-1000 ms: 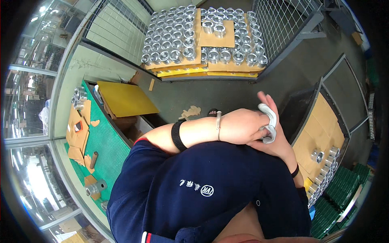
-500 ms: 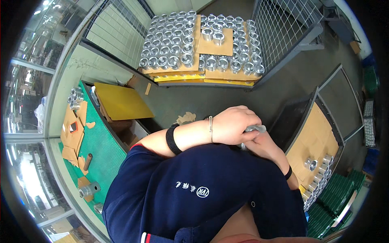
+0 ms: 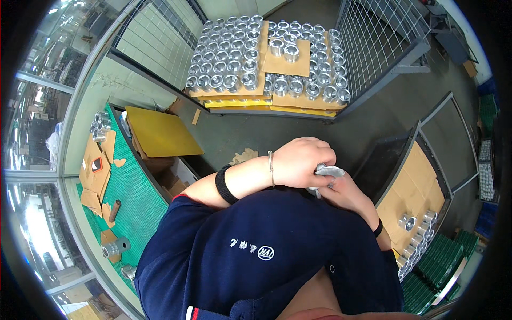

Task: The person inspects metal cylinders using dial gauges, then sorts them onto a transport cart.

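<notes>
Lowered since the earlier frames, the light grey glove-like piece of cloth [image 3: 326, 172] that stuck up above the hands 1 second ago now lies bunched between them, only a small fold showing.

Nearest the camera is the person's dark navy short-sleeved shirt [image 3: 266, 250] with a small white emblem on the chest. Just beyond it the left hand [image 3: 303, 162] crosses the body toward the right, its fingers curled down over the cloth and pressed together around it; a thin bracelet and a black wristband sit on that forearm. The right hand [image 3: 341, 193] lies under and behind the cloth, touching it, but whether its fingers are closed on the cloth cannot be told, since the left hand covers most of them.

To the left stands a green perforated workbench [image 3: 133, 197] carrying scraps of brown cardboard and a few metal parts, with a flat yellow board [image 3: 160, 133] at its far end. To the right, a wire cage [image 3: 426, 176] lined with brown cardboard holds a few shiny metal ring-shaped fittings [image 3: 413, 229] in its near corner.

Farthest off, across the grey floor, a pallet [image 3: 266, 104] bears rows of silver cylindrical metal fittings [image 3: 229, 64] in layers split by cardboard sheets, with 2 fittings on the top sheet.
</notes>
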Available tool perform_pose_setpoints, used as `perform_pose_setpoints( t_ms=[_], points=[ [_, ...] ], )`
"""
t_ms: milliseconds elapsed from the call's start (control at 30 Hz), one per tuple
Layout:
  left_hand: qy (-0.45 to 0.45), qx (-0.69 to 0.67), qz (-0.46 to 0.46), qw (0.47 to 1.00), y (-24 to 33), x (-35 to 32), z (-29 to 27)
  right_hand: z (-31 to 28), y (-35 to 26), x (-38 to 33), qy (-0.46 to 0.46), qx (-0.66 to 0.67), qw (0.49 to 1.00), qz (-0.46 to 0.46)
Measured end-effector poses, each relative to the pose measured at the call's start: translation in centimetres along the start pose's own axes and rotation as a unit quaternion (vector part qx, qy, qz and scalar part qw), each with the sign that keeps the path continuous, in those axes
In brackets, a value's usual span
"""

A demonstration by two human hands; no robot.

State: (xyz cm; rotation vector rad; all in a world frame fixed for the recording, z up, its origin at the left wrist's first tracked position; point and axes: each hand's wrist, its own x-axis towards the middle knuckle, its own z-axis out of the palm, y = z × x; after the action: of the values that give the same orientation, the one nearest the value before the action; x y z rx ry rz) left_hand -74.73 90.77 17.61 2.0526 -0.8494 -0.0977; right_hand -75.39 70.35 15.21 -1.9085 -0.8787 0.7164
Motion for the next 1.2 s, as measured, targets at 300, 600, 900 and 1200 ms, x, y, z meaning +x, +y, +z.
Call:
perform_pose_setpoints(
  t_ms=[300,600,900,1200],
  points=[
    [-0.027,-0.067,0.069,0.995,-0.3,0.3,0.5,0.2,1.0,-0.3,0.014,-0.01,1.0,-0.002],
    [-0.053,-0.015,-0.044,0.998,0.0,0.8,-0.3,-0.4,0.7,-0.5,-0.011,0.025,0.999,0.022],
    [-0.009,-0.04,0.056,0.998,-0.6,0.8,0.9,-0.1,1.0,-1.0,0.025,0.053,0.998,0.015],
    [-0.043,-0.039,0.019,0.998,-0.4,0.8,1.2,0.0,1.3,-1.0,0.007,0.047,0.999,0.012]
  ],
)
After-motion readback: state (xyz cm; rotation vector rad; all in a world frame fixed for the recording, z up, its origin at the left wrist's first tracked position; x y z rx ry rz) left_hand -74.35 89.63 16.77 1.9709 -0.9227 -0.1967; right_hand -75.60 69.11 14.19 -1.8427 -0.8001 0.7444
